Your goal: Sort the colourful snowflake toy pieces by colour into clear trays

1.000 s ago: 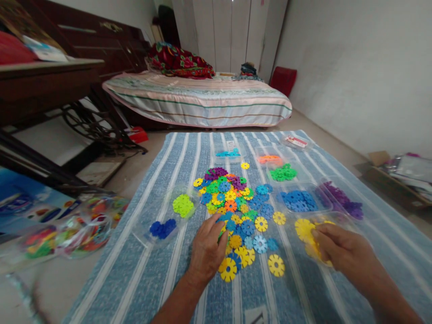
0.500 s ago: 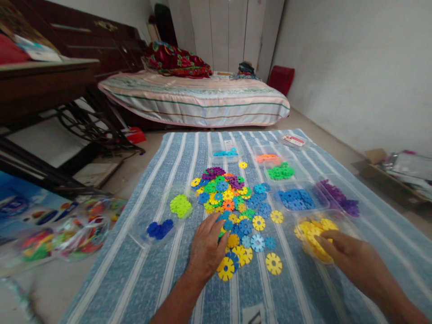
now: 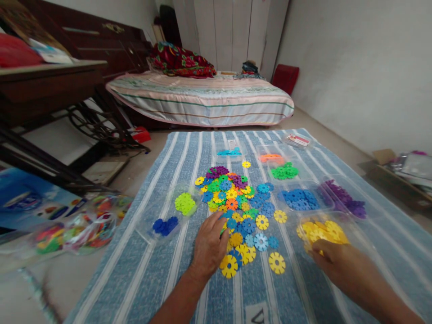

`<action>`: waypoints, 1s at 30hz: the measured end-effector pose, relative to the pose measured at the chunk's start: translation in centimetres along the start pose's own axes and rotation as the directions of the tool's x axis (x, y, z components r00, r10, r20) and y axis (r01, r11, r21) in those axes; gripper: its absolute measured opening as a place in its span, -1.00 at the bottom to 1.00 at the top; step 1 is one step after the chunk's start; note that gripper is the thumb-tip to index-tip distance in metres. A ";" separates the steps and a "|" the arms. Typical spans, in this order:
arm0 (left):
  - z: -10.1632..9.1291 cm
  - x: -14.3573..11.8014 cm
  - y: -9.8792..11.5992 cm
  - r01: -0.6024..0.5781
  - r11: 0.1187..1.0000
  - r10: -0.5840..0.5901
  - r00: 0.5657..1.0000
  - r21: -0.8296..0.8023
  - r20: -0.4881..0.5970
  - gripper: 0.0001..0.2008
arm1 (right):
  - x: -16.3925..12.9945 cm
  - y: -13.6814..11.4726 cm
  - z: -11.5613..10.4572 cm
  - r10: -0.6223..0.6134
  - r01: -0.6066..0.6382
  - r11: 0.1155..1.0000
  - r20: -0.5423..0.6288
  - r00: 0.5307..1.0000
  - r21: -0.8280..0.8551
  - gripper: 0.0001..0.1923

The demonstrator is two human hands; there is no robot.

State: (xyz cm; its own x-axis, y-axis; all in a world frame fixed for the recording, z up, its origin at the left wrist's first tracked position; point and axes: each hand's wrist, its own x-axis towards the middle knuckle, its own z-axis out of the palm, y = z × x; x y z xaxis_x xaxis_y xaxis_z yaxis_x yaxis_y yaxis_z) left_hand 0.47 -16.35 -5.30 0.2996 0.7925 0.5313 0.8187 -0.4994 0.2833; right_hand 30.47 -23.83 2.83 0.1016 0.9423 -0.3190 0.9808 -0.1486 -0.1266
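A loose pile of notched plastic discs (image 3: 249,225) in yellow, blue, green, purple and orange lies mid-table. At its left edge rests my left hand (image 3: 211,240), fingers reaching over the discs and thumb apart. My right hand (image 3: 340,261) is at the near side of a clear container of yellow discs (image 3: 326,229). Its fingers are pressed together by the near left rim, and whatever they hold is hidden. Single yellow discs (image 3: 277,263) lie between my hands. Left of the pile, a clear tray holds lime discs (image 3: 185,204) and dark blue discs (image 3: 165,226).
Behind the yellow container stand clear containers of blue discs (image 3: 297,199), purple discs (image 3: 346,200), green discs (image 3: 285,171), orange discs (image 3: 271,158) and light blue discs (image 3: 229,152). A striped cloth (image 3: 151,274) covers the table. Beyond it is a bed (image 3: 205,101).
My right hand has moved from over the yellow discs towards the container's near left rim. My left hand stays at the pile. The view has shifted slightly, so everything appears further right.
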 end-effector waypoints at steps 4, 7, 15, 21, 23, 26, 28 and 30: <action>0.0 0.0 0.0 0.012 1.000 -0.012 1.000 -0.029 -0.010 -0.77 | 0.1 0.2 0.1 0.004 -0.004 1.000 -0.011 1.000 -0.026 -0.63; 0.0 0.0 -0.1 0.012 0.999 -0.013 1.000 -0.045 -0.024 -0.77 | 0.2 0.2 0.0 0.012 -0.013 0.999 -0.027 1.000 -0.043 -0.62; -0.4 0.3 0.1 0.010 0.998 -0.013 0.999 -0.068 -0.033 -0.79 | -0.5 -5.3 1.0 -0.165 0.164 0.986 -0.062 0.984 -0.014 -0.72; -0.5 0.5 -0.1 0.035 0.996 -0.038 0.998 -0.080 -0.041 -0.81 | 1.9 -9.8 1.5 -0.150 0.147 0.988 -0.085 0.985 -0.041 -0.64; -0.4 0.5 -0.2 0.043 0.996 -0.047 0.998 -0.084 -0.043 -0.81 | 3.1 -10.6 1.5 -0.105 0.100 0.993 -0.100 0.989 -0.059 -0.59; -0.4 0.4 -0.5 0.054 0.995 -0.058 0.997 -0.085 -0.045 -0.81 | 4.4 -11.3 1.6 -0.076 0.067 0.994 -0.108 0.991 -0.091 -0.57; -0.4 0.5 -0.6 0.063 0.994 -0.067 0.997 -0.086 -0.049 -0.81 | 4.7 -11.4 1.7 -0.081 0.070 0.992 -0.101 0.992 -0.108 -0.60; -0.4 0.5 -0.6 0.073 0.993 -0.078 0.996 -0.091 -0.050 -0.82 | 4.7 -11.3 1.7 -0.088 0.077 0.991 -0.100 0.991 -0.105 -0.63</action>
State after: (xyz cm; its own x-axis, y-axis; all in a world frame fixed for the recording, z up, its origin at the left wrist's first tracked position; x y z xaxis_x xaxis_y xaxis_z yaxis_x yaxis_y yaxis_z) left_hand -0.06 -15.77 -4.92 0.2099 0.8104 0.5469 0.7908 -0.4697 0.3925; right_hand 19.57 -18.21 1.17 0.0311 0.9770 -0.2109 0.9977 -0.0429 -0.0516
